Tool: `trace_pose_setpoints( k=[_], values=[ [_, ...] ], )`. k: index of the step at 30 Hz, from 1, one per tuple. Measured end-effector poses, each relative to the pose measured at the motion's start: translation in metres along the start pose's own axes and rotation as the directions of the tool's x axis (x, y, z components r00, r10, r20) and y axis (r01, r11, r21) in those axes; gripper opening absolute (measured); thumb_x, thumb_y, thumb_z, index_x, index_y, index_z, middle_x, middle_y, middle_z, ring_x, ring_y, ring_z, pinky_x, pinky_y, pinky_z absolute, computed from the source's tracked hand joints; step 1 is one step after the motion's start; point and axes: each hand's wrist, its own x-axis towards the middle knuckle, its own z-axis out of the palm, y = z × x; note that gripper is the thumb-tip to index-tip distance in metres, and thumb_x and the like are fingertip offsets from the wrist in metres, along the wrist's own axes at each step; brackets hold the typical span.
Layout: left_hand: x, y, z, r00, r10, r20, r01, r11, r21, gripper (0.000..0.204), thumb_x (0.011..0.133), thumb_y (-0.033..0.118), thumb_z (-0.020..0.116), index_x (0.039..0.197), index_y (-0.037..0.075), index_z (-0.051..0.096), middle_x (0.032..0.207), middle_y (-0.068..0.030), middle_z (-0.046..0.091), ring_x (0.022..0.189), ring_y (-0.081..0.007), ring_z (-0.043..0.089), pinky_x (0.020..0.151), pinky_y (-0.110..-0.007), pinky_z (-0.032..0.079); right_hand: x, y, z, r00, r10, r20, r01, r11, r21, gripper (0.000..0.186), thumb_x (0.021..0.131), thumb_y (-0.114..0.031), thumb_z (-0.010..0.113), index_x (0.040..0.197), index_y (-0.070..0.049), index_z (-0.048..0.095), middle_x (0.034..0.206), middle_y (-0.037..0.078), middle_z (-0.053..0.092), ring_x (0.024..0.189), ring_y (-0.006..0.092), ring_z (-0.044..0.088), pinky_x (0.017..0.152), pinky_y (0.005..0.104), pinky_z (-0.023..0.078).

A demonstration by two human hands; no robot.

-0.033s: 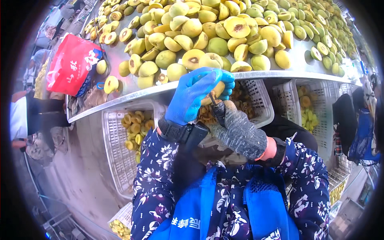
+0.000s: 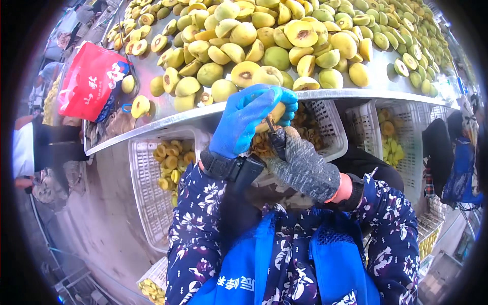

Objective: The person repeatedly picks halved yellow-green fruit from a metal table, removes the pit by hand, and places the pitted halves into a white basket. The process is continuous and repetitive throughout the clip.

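Fruit piece, yellow, is what I have in front of me, raised between the two hands just below the near edge of the metal table. Its long axis looks tilted, climbing toward the upper right. Its worked side seems turned down toward the tool, though the fingers hide much of it.

Taking the hands from left to right: my left hand, in a blue glove, is curled closely around the piece, fingers over its far side. The tool has a dark handle and a thin metal tip; it slants up and slightly left, its tip at the fruit. My right hand, in a grey knitted glove, is wrapped around that handle, thumb along it.

Now the containers, again from the left. A red bag leans over on the table's left end, its contents hidden from me. At the lower left, a white crate corner shows pale yellow pieces. Next, a white slatted crate holds hollowed yellow-brown halves. Behind the hands, another crate carries brown scraps. Farther right, a white crate has brownish halves above yellow-green pieces. Halved fruit is heaped across the table.
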Motion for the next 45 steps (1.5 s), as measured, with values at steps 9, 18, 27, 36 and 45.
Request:
trace_pose_setpoints(
  k=[9,18,27,36,45],
  values=[
    [0.001,-0.012,0.001,1.0,0.0,-0.029,0.001,0.999,0.034,0.035,0.098,0.03,0.06,0.113,-0.001,0.065,0.108,-0.009,0.067,0.097,-0.0166,0.064,0.085,-0.034,0.055,0.009,0.02,-0.001,1.0,0.013,0.027,-0.009,0.985,-0.171,0.059,0.082,-0.008,0.07,0.132,-0.002,0.041,0.102,0.011,0.062,0.09,0.017,0.062,0.077,0.0338,0.052],
    [0.013,-0.025,0.009,0.99,-0.125,-0.059,0.129,0.989,0.067,0.037,0.098,0.029,0.057,0.112,-0.004,0.065,0.108,-0.013,0.068,0.094,-0.0194,0.066,0.084,-0.035,0.056,0.006,0.028,-0.023,0.985,0.06,0.159,-0.058,0.998,-0.017,0.057,0.086,-0.009,0.07,0.135,-0.002,0.04,0.099,0.006,0.061,0.088,0.0134,0.06,0.076,0.0304,0.052],
    [0.022,-0.022,0.003,0.979,-0.19,0.069,0.166,0.951,0.259,0.038,0.097,0.028,0.058,0.108,-0.007,0.066,0.103,-0.0152,0.069,0.091,-0.0225,0.068,0.085,-0.036,0.055,0.003,0.032,-0.028,0.953,0.019,0.302,-0.148,0.899,0.412,0.061,0.087,-0.007,0.069,0.138,-0.003,0.036,0.095,0.006,0.062,0.08,0.0122,0.062,0.069,0.0288,0.053],
    [0.024,-0.024,0.009,0.985,-0.175,-0.01,0.175,0.981,0.083,0.031,0.096,0.025,0.063,0.108,-0.003,0.068,0.098,-0.0096,0.07,0.088,-0.0155,0.067,0.08,-0.029,0.054,0.006,0.017,-0.054,0.798,-0.025,0.602,-0.427,0.682,0.594,0.024,0.089,-0.018,0.067,0.102,-0.003,0.054,0.074,0.006,0.059,0.05,0.0161,0.059,0.05,0.0256,0.049],
    [0.034,-0.026,0.024,0.981,-0.187,-0.06,0.16,0.938,-0.308,0.057,0.1,0.047,0.047,0.115,-0.006,0.059,0.102,-0.0189,0.067,0.086,-0.0271,0.069,0.077,-0.039,0.059,0.012,0.009,-0.077,0.741,0.032,0.67,-0.501,0.691,0.521,0.035,0.086,-0.023,0.07,0.111,-0.002,0.057,0.079,0.008,0.063,0.074,0.0162,0.065,0.062,0.0289,0.051]
  ],
)
